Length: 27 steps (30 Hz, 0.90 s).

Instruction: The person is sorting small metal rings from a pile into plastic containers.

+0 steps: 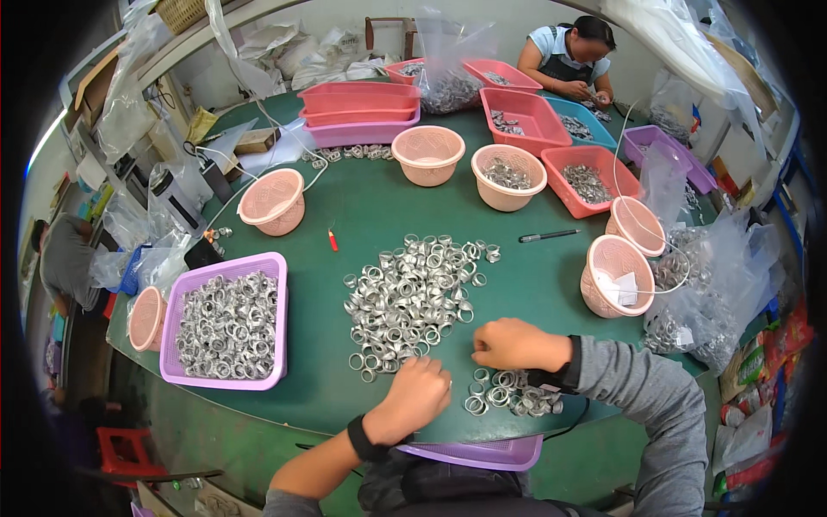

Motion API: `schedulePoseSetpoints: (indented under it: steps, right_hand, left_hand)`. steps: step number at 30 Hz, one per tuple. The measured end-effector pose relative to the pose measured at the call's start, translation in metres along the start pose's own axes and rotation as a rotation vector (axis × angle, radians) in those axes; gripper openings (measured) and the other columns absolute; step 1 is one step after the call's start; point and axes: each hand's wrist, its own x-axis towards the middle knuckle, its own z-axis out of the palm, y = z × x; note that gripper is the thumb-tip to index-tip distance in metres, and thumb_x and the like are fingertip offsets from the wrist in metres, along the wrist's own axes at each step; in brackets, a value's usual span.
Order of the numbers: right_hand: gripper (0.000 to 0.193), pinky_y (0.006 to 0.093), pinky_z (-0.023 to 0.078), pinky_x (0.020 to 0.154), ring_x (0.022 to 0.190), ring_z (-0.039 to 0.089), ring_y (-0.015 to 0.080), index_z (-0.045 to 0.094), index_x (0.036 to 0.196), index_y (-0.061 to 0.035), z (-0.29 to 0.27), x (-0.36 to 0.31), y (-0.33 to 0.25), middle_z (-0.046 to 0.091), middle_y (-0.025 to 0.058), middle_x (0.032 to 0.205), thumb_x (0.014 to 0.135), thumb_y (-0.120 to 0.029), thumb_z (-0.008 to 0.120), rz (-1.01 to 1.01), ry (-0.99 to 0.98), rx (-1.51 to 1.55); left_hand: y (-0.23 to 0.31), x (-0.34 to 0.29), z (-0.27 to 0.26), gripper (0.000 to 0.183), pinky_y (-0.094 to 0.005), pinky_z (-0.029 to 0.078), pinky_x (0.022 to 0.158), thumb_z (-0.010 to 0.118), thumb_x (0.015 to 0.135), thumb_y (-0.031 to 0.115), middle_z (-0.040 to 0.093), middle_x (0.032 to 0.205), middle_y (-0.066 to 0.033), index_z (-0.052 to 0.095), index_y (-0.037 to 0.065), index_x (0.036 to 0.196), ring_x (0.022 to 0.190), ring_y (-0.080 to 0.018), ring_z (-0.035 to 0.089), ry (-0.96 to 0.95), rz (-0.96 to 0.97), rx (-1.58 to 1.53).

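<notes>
A large heap of silvery metal rings [405,293] lies in the middle of the green table. At its near edge is my left hand [417,395], fingers curled in and closed, with the fingertips mostly hidden. My right hand [519,344] is closed too, held over the table to the right of the heap; whatever it may grip is out of sight. Just below that hand and wrist sits a smaller group of metal rings [500,396], partly covered by the black wristband. Below the table edge, near my lap, a purple tray [482,454] shows in part.
A purple basket [282,345] full of rings stands at left. Pink bowls [428,159] and red trays [594,202] line the far side. A black pen [550,235] and a red-handled tool [332,240] lie on the table. Bagged parts [715,293] crowd the right; a co-worker [564,60] sits opposite.
</notes>
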Motion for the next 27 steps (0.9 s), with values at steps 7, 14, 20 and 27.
schedulePoseSetpoints:
  steps: [7, 14, 20, 27]
  right_hand:
    - [0.015, 0.0396, 0.047, 0.060, 0.063, 0.058, 0.0326, 0.052, 0.077, 0.0001, 0.020, 0.047, -0.025, 0.057, 0.0184, 0.068, 0.070, -0.013, 0.053, -0.296, 0.267, -0.289]
    - [0.009, 0.0379, 0.047, 0.059, 0.070, 0.057, 0.0304, 0.054, 0.077, -0.0005, 0.023, 0.048, -0.031, 0.053, 0.0171, 0.079, 0.069, -0.005, 0.051, -0.383, 0.121, -0.470]
    - [0.013, 0.0349, 0.046, 0.062, 0.077, 0.055, 0.0274, 0.056, 0.082, -0.0015, 0.000, 0.022, -0.032, 0.054, 0.0128, 0.083, 0.070, -0.007, 0.055, -0.391, 0.215, -0.366]
    - [0.015, 0.0254, 0.047, 0.069, 0.085, 0.055, 0.0153, 0.052, 0.093, 0.0011, -0.003, -0.077, -0.075, 0.054, 0.0109, 0.101, 0.080, -0.007, 0.055, -0.190, 0.227, 0.870]
  left_hand:
    - [0.007, -0.045, -0.027, 0.027, -0.0262, 0.043, 0.067, 0.063, 0.067, 0.007, 0.059, 0.078, -0.0074, 0.058, 0.003, 0.094, 0.071, -0.0155, 0.057, 0.227, -0.407, -0.667]
    - [0.000, -0.059, -0.020, 0.031, -0.0237, 0.045, 0.071, 0.060, 0.071, -0.004, 0.056, 0.083, -0.0043, 0.054, 0.001, 0.100, 0.078, -0.0108, 0.056, 0.388, -0.429, -1.435]
    - [0.006, -0.063, -0.022, 0.032, -0.0233, 0.045, 0.071, 0.059, 0.072, -0.004, 0.056, 0.087, -0.0055, 0.054, 0.001, 0.103, 0.077, -0.0105, 0.056, 0.448, -0.339, -1.419]
    - [0.022, -0.051, -0.042, 0.034, -0.0260, 0.046, 0.070, 0.061, 0.068, -0.004, 0.059, 0.087, -0.0111, 0.054, -0.003, 0.102, 0.077, -0.0172, 0.058, 0.424, -0.166, -1.150]
